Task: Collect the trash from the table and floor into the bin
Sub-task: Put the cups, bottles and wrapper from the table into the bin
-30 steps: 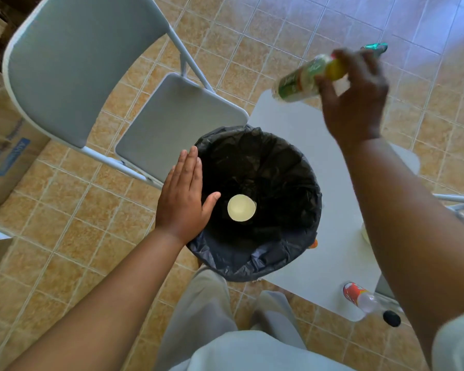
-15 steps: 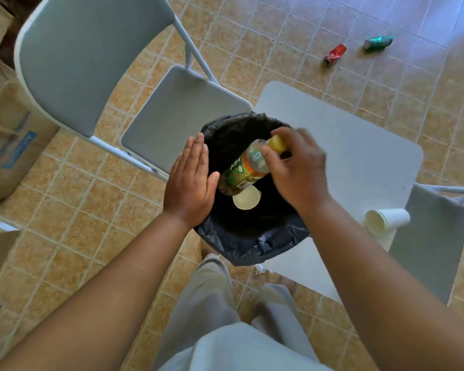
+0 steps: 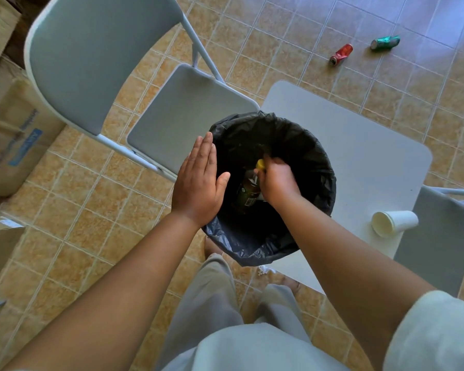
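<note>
Bin liner (image 3: 300, 145): thin black plastic, crinkled, dull sheen.
Bottle (image 3: 248, 192): clear plastic, glossy label, yellow plastic cap.
Worktop (image 3: 359, 156): smooth, matt, pale grey.
Chair (image 3: 97, 57): matt grey panels, painted metal tube frame.
Floor (image 3: 73, 199): mottled tan tiles, slight gloss.
Red can (image 3: 340, 54) and green can (image 3: 385, 42): dented shiny metal.
Cup (image 3: 394, 223): matt white paper.
Box (image 3: 11, 145): brown cardboard, matt.

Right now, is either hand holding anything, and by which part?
The right hand grips the bottle by its neck, just under the yellow cap, inside the bin. The left hand holds nothing, flat at the rim.
</note>
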